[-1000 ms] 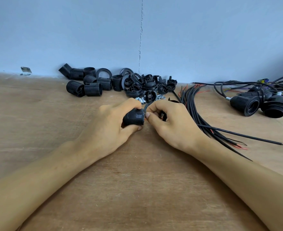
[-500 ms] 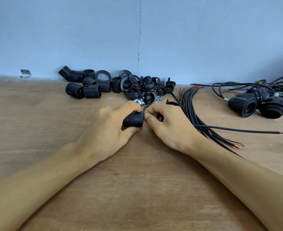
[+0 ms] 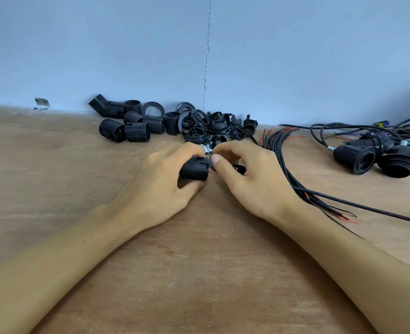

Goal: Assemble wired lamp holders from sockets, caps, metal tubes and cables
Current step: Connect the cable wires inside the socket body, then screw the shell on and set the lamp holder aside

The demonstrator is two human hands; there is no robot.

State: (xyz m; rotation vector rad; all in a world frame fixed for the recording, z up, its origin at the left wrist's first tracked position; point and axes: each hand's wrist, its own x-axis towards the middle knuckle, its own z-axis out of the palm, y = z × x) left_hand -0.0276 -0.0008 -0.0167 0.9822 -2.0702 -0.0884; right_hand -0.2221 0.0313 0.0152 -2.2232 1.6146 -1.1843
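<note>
Left hand (image 3: 155, 189): I see the fingers curled over and the thumb under the socket (image 3: 194, 168), gripping it on its side, low over the table (image 3: 199, 273).
Right hand (image 3: 249, 182): immediately right of the socket; thumb and forefinger pinch narrowly on a thin black wire (image 3: 212, 169) at the socket's right end. I cannot tell what the other curled fingers cover.
Metal tubes (image 3: 207, 150): small and silver, just behind the socket.
Loose sockets (image 3: 131, 127): behind and left of the socket, against the wall.
Caps and rings (image 3: 211, 127): heaped directly behind the socket, beyond the tubes.
Cable bundle (image 3: 286, 160): right of the socket, running behind the right hand; its stripped ends show red.
Wired holders (image 3: 368, 160): two, well apart to the socket's right, their cables attached.
</note>
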